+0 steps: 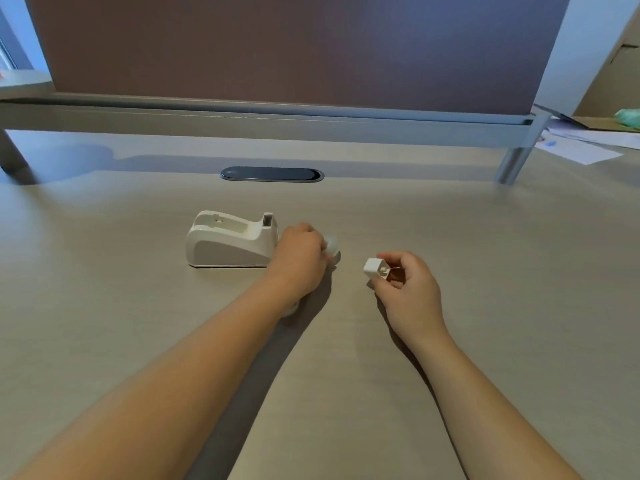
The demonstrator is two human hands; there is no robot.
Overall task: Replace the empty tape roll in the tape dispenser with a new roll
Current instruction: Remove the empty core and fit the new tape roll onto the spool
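Note:
A white tape dispenser point(230, 242) stands on the beige desk point(485, 271), its cradle bare, with no roll in it. Just right of its cutter end, my left hand point(299, 258) is closed around a clear tape roll point(331, 244); only the roll's edge shows past my fingers. Another pale round edge point(290, 310) peeks out from under my left wrist; I cannot tell what it is. My right hand point(407, 285) hovers to the right, pinching the small white spindle core point(375, 268) between thumb and fingers.
A dark oval cable grommet point(272, 174) sits in the desk behind the dispenser. A brown partition panel point(294, 46) on a metal rail closes off the back. Papers point(581, 147) and a cardboard box point(609, 81) lie at the far right.

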